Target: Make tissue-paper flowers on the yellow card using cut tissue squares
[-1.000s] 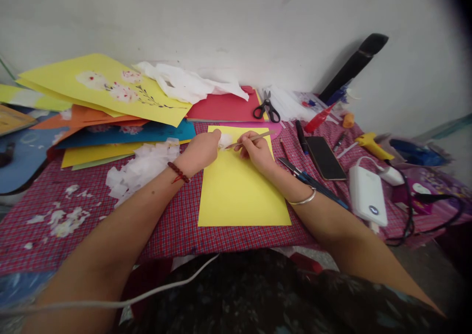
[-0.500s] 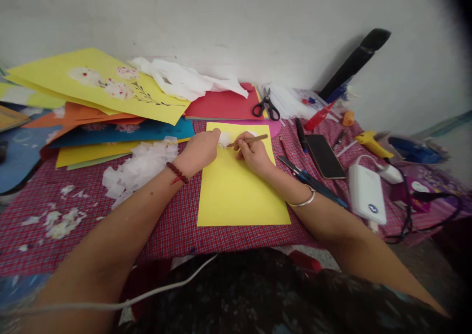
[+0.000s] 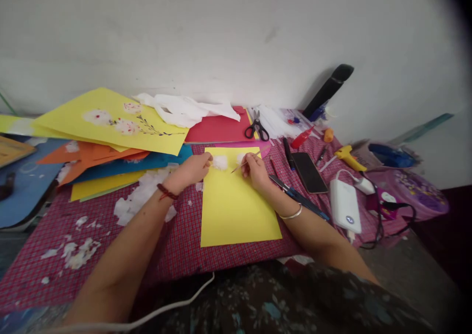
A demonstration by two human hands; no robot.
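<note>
A yellow sheet of paper (image 3: 236,206) lies on the red checked tablecloth (image 3: 177,245) in front of me. Near its top edge sits a small white tissue tuft (image 3: 220,162). My left hand (image 3: 192,169) is closed, its fingertips pinching the left side of the tuft. My right hand (image 3: 255,170) grips a thin wooden stick (image 3: 246,161) like a pen, its tip pointing left toward the tuft. A red bead bracelet is on my left wrist, a silver bangle on my right.
Coloured sheets (image 3: 110,127) and white tissue (image 3: 186,109) pile up at the left and back. Torn tissue bits (image 3: 136,199) lie to the left. Scissors (image 3: 257,126), a phone (image 3: 309,172), pens (image 3: 298,195), a glue gun (image 3: 348,156) and a white power bank (image 3: 343,206) lie to the right.
The view has tilted down and shifted, so everything sits lower in the frame. My right hand has drawn slightly away from the tuft; the stick now angles down to the left.
</note>
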